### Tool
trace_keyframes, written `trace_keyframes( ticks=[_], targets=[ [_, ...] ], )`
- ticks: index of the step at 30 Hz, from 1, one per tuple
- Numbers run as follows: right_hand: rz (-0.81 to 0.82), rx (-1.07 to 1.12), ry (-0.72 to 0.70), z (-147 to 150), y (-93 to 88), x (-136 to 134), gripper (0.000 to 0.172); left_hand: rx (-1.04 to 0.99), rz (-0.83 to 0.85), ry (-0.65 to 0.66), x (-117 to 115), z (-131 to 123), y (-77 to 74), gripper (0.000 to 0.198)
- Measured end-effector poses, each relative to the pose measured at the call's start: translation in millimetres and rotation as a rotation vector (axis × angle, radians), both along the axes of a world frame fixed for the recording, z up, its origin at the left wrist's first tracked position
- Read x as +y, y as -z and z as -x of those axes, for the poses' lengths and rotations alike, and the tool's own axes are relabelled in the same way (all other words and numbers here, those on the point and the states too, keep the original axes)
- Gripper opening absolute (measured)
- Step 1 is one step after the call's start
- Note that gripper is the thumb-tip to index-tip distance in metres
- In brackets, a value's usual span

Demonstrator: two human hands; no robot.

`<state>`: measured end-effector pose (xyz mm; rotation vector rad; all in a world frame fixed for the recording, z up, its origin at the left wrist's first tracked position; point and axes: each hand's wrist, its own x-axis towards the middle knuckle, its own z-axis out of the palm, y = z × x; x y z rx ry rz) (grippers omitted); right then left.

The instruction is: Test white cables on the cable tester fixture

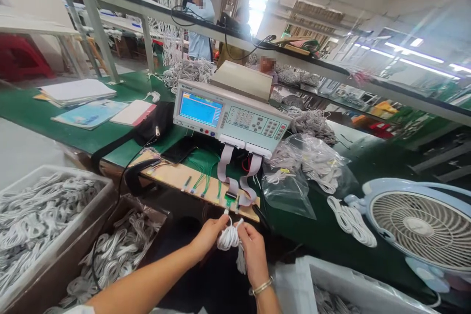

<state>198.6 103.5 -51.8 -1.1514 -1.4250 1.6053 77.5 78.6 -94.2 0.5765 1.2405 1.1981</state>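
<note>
Between my hands hangs a coiled white cable (228, 238). My left hand (209, 235) pinches one of its plug ends right at a small green circuit board (230, 200) on the edge of a wooden board (172, 176); whether the plug is seated I cannot tell. My right hand (253, 250) is closed on the cable's other side, its fingers wrapped round the strands. Two grey ribbon cables (225, 164) run from the green board area up to a cable tester (235, 117) with a lit blue screen.
Boxes of bundled cables stand at the left (47, 225) and lower right. A fan (419, 225), a coiled cable (351, 221) and plastic bags of cables (312, 162) lie right of the tester. Notebooks (90, 113) and a black bag (156, 127) are left. People are behind the shelf.
</note>
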Motion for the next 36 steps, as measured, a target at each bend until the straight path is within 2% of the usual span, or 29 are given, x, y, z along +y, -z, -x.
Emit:
trace_keyframes(
  ticks=[4,8,12,18,20,27,32,36],
  targets=[
    [0.009,-0.065,0.016,9,8.0,8,0.029,0.028,0.024,0.005,-1,2,-1.0,0.059],
    [-0.037,-0.122,0.015,8,7.4,16,0.026,0.032,0.018,0.056,-1,6,-6.0,0.059],
    [0.020,-0.070,0.044,9,6.2,19,0.026,0.052,-0.006,0.074,0,10,-9.2,0.055],
    [0.179,0.110,0.176,22,17.3,13,0.028,0.026,0.020,0.068,2,17,-10.2,0.048],
    [0.182,0.111,0.190,22,16.6,13,0.029,0.016,0.014,0.054,1,18,-13.4,0.046],
    [-0.129,-0.225,0.066,2,-0.1,27,0.032,0.019,0.044,-0.026,7,20,-35.9,0.044],
    [-0.170,-0.282,-0.080,1,-6.2,39,0.047,-0.100,0.105,-0.008,19,19,-40.6,0.050],
    [-0.153,-0.325,-0.104,5,-4.5,45,0.051,-0.121,0.073,-0.030,22,16,-36.0,0.054]
  ],
)
